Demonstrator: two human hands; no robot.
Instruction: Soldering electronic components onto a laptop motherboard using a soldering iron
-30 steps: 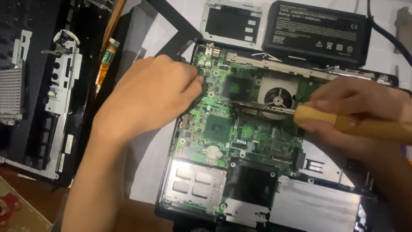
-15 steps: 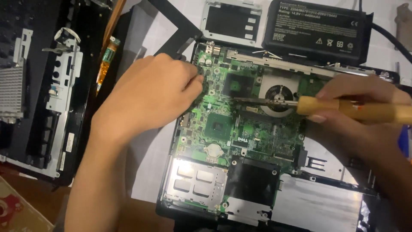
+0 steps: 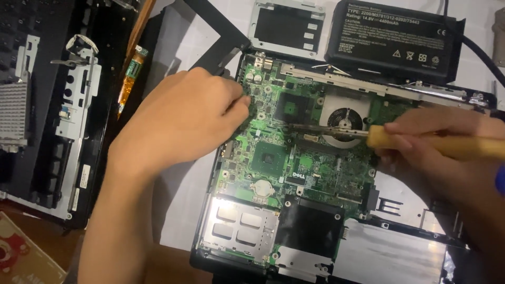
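Head view, and the opened laptop base point(image 3: 368, 263) lies on the table with its green motherboard point(image 3: 273, 158) fully bared. The left hand point(image 3: 179, 121) rests on the board's upper left part, fingers curled down onto it near the corner; whether they pinch anything small underneath cannot be told. The right hand point(image 3: 447, 158) comes in from the right, fingers closed around the yellow handle of a screwdriver point(image 3: 436, 144), whose thin metal shaft runs leftward across the round cooling fan point(image 3: 339, 118), the tip sitting on the board just left of it.

As for progress, the strip-down looks well along: the covers are already off, the black battery pack point(image 3: 394, 37) lies apart at the top, a metal drive bracket point(image 3: 286, 26) sits beside it, and a black panel with silver brackets point(image 3: 47, 115) is set aside on the left, an orange ribbon cable point(image 3: 129, 79) next to it. The board itself, the fan and the silver card slot point(image 3: 236, 226) at the lower left are still seated in the base, so that part seems left to do.
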